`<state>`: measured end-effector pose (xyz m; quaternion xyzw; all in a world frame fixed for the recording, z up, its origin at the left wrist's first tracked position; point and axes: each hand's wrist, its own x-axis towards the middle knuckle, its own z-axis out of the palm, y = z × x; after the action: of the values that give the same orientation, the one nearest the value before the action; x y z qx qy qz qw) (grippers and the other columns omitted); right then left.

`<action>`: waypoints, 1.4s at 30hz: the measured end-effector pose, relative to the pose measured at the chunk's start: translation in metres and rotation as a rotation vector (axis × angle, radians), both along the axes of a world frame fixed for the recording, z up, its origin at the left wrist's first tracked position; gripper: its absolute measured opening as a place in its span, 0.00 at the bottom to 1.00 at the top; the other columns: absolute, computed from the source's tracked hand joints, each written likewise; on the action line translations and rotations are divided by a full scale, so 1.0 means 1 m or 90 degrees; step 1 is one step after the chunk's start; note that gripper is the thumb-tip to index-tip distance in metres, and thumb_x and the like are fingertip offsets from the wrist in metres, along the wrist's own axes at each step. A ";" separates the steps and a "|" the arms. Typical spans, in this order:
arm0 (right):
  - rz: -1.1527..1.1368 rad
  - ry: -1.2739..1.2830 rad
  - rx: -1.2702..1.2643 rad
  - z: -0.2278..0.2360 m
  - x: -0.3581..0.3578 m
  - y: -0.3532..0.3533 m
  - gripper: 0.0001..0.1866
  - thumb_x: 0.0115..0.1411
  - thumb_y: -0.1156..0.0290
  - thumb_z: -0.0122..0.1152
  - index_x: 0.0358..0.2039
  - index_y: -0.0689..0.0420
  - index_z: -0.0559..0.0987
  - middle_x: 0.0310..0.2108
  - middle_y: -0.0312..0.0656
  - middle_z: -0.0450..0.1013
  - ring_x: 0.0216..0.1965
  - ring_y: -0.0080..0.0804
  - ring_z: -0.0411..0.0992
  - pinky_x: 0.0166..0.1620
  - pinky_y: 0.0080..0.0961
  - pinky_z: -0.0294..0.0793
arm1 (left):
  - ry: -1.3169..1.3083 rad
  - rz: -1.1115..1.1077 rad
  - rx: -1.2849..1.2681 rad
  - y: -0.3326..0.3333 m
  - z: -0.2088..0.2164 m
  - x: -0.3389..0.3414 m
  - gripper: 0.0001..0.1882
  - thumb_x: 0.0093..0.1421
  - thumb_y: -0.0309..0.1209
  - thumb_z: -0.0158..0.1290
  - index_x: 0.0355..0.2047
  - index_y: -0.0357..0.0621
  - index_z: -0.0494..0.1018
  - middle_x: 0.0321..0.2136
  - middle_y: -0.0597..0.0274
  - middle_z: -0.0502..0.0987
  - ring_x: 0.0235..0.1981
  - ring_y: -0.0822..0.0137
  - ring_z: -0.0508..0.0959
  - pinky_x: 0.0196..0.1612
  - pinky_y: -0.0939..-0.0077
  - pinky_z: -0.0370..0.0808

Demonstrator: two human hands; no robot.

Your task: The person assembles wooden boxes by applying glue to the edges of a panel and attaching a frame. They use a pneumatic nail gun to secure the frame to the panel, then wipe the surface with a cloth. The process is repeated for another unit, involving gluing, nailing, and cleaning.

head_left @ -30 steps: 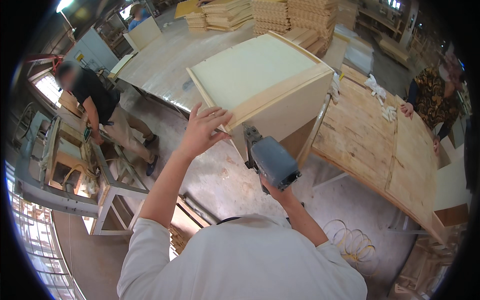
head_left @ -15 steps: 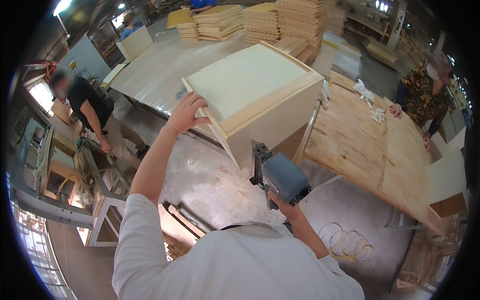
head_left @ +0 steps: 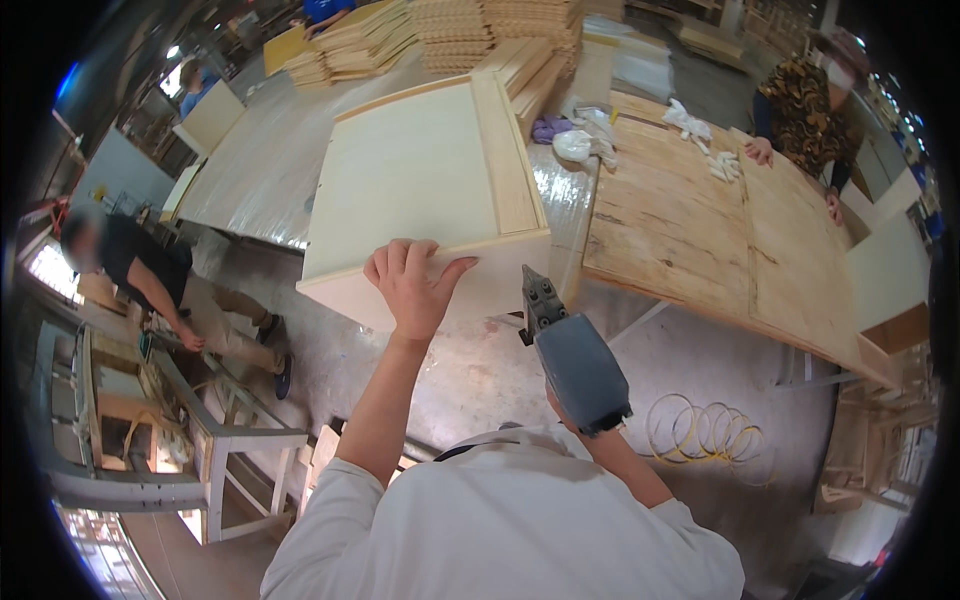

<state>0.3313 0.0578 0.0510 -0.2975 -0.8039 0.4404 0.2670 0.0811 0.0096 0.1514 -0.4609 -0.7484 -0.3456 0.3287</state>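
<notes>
A pale wooden cabinet box stands before me at the table's edge, its cream panel facing up and framed by raised wooden strips. My left hand grips its near edge, fingers hooked over the rim and thumb spread to the right. In my right hand is a dark grey nail gun, which hides most of the fingers. The gun's nose points up and away from me, just right of the box's near right corner; whether it touches is hard to tell.
A wrapped table stretches behind the box, with stacked wooden slats. At right, a person leans on a plywood-topped table bearing white gloves. A coiled yellow hose lies on the floor. Another person bends beside a wooden frame at left.
The box has turned, and its near side now faces me more squarely. My left hand has shifted right and nearer with its edge. The nail gun's nose is now beside the near right corner.
</notes>
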 end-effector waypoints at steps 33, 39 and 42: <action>-0.185 0.198 -0.215 0.075 0.044 0.093 0.13 0.52 0.71 0.64 0.38 0.61 0.75 0.29 0.39 0.73 0.24 0.27 0.70 0.32 0.26 0.71 | -0.024 -0.036 0.063 0.000 -0.013 -0.010 0.04 0.54 0.32 0.56 0.29 0.47 0.74 0.29 0.65 0.70 0.41 0.60 0.66 0.48 0.64 0.57; -0.115 0.044 -0.168 0.061 0.053 0.224 0.36 0.55 0.71 0.54 0.63 0.65 0.53 0.29 0.45 0.72 0.25 0.29 0.71 0.33 0.27 0.72 | -0.032 -0.028 0.063 0.006 -0.011 -0.007 0.02 0.53 0.29 0.56 0.28 0.49 0.74 0.28 0.67 0.70 0.38 0.62 0.66 0.45 0.65 0.56; -0.120 -0.174 -0.081 0.044 0.037 0.289 0.38 0.56 0.69 0.53 0.64 0.66 0.50 0.33 0.53 0.73 0.28 0.38 0.74 0.35 0.33 0.74 | -0.039 -0.006 0.037 0.005 -0.009 -0.002 0.02 0.54 0.26 0.54 0.26 0.44 0.72 0.29 0.62 0.69 0.38 0.58 0.66 0.45 0.63 0.59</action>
<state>0.3679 0.3467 0.0948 -0.4453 -0.7716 0.4188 0.1759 0.0793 0.0149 0.1426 -0.4435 -0.7457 -0.3827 0.3174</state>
